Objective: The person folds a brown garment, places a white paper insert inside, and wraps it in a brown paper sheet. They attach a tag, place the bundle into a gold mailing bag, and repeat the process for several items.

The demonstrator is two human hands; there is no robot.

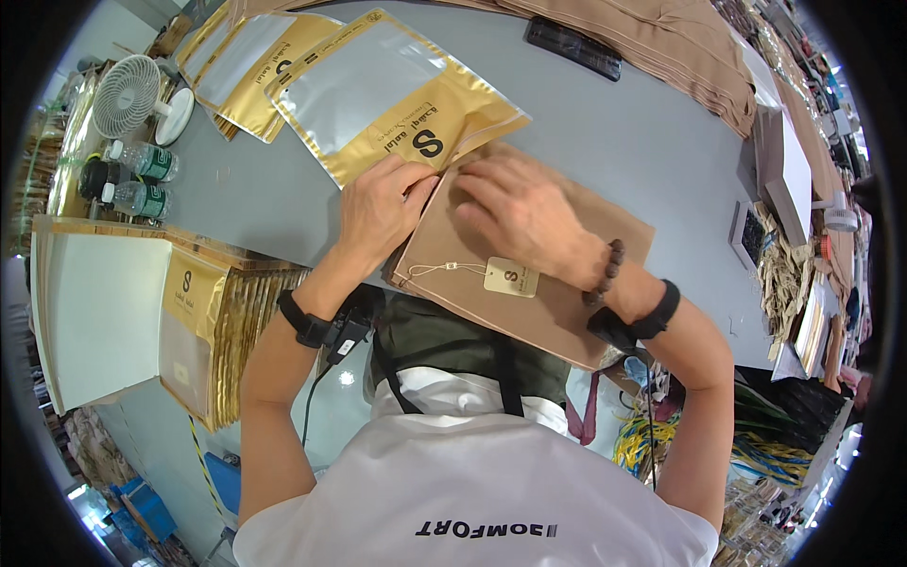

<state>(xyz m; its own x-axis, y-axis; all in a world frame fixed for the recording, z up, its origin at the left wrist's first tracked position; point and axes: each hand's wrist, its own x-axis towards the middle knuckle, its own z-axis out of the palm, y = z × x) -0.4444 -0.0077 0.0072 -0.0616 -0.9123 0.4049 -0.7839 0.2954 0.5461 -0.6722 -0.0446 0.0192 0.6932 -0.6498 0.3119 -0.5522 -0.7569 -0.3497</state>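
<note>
A folded brown cloth [453, 234] lies at the table's near edge, with a cream hang tag [511, 277] on a string resting on it. Against its far left corner is a gold plastic bag [382, 92] with a clear window and printed writing. My left hand [382, 205] pinches at the bag's near edge, beside the cloth's left side; its fingertips are partly hidden. Over the cloth, my right hand [524, 212] is blurred, with bent fingers near the bag's edge. Whether it grips anything cannot be made out.
More gold bags [244, 78] lie at the far left, near a white fan [127, 97] and two water bottles [145, 161]. An open carton [99, 312] of packed bags stands left. A black phone-like object [574, 48] and brown cloth [666, 49] lie at the back.
</note>
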